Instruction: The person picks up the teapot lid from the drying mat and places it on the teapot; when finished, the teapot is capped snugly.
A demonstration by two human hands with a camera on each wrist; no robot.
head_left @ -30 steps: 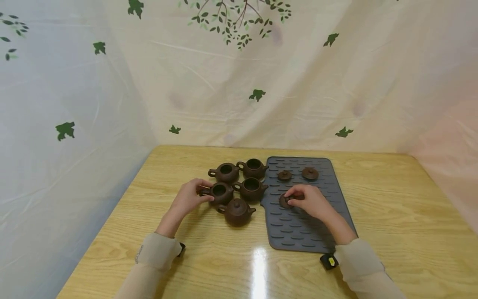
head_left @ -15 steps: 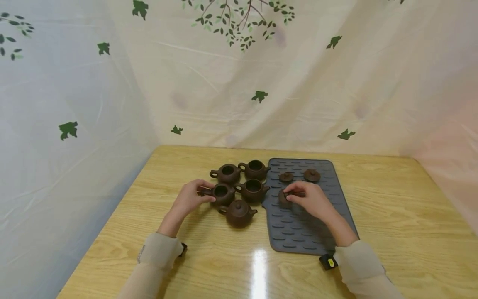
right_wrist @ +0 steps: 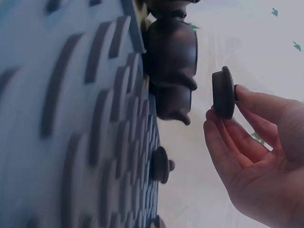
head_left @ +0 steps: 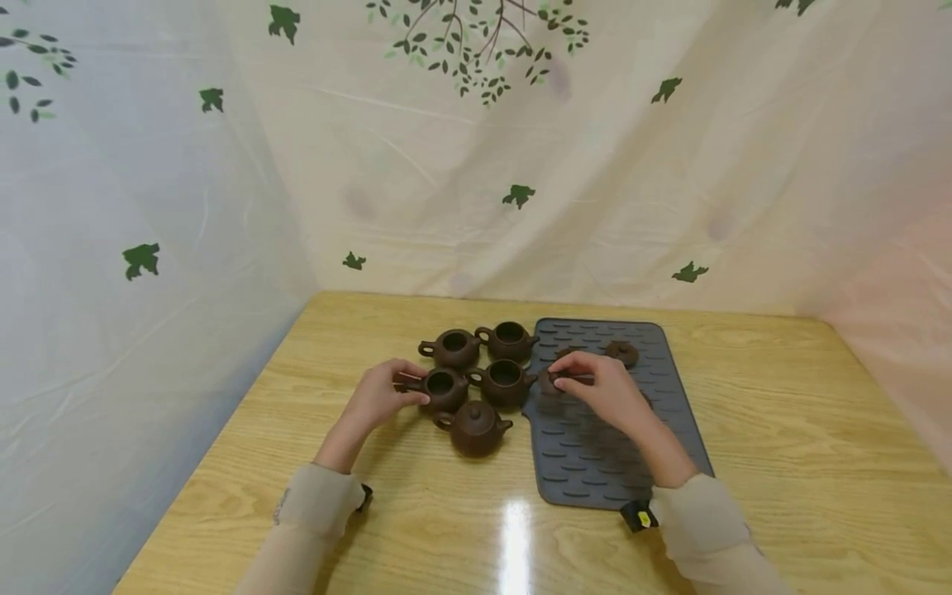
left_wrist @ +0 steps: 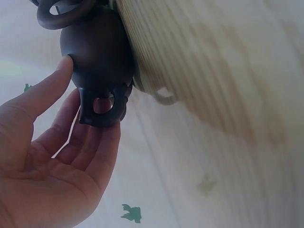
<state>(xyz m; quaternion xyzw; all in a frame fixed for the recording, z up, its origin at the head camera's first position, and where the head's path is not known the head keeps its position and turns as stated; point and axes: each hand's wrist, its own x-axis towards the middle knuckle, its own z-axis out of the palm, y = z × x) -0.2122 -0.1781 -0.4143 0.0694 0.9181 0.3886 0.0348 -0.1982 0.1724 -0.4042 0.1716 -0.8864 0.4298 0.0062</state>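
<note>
Dark brown lid (right_wrist: pixel 221 95) hangs in a narrow pinch of the right hand (head_left: pixel 613 397), thumb and fingers closed about its knob; its underside faces the grey mat (head_left: pixel 583 483) below the grip, and the lid is clear of the surface. Just left of that grip stands the nearest of three uncovered teapots (head_left: pixel 506 397), its spout pointing toward the lid; the other two are farther off, beyond it and to the left. Beyond the right-hand grip a second lid (head_left: pixel 621 355) lies on the mat, and a third shows partly behind the fingers.

The left hand (head_left: pixel 378 398) has a light hold on an uncovered pot (head_left: pixel 449 403) — thumb against its body, fingers at the handle — and the pot stands on the wooden table (head_left: pixel 416 521); right of this hold and nearer the person sits a covered teapot (head_left: pixel 477 436), just beside the held one.
</note>
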